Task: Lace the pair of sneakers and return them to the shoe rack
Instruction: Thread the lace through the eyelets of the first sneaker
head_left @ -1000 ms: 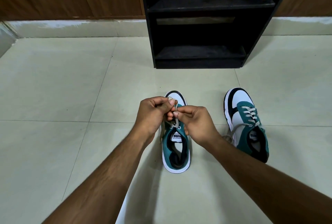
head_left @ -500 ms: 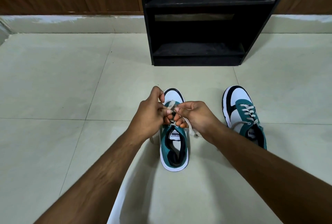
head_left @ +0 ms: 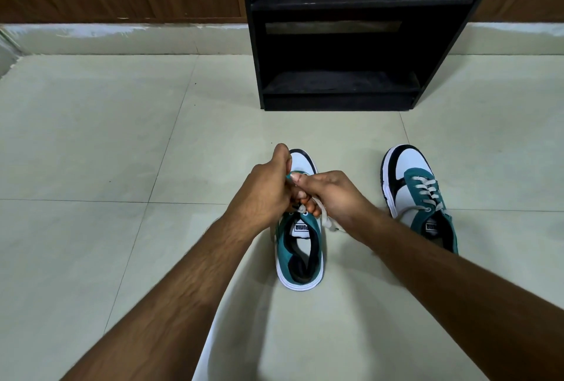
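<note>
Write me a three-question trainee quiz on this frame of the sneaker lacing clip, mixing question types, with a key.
1. True or false: the sneaker on the right already has its lace threaded through the eyelets.
2. Multiple choice: where do both sneakers stand? A) on the lower shelf of the shoe rack B) on the tiled floor in front of the rack C) on the person's lap.
3. Fill in: the left hand and right hand meet over the near sneaker and work its pale ____.

Key: 1 true. 2 B. 3 lace.
</note>
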